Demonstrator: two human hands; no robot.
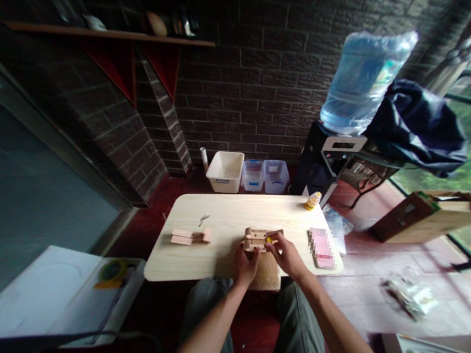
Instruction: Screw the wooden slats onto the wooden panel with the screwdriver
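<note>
The table was the landmark. At the middle of its near half, the first wooden piece lay between both hands, its long axis roughly along the table's long side. The left hand held it from the near side, with thumb and fingers around that edge. The right hand was nearer to its right end. The right fingers were narrow at a yellow bit, on the piece; one could not tell whether they pinched it. The second wooden piece lay on the left part of the table, well apart from the hands.

Beyond the table stood a cream bin and two clear bins; their contents could not be judged. Left of the table, a white tray held a tape roll. To its right, a carton contained flat things.
</note>
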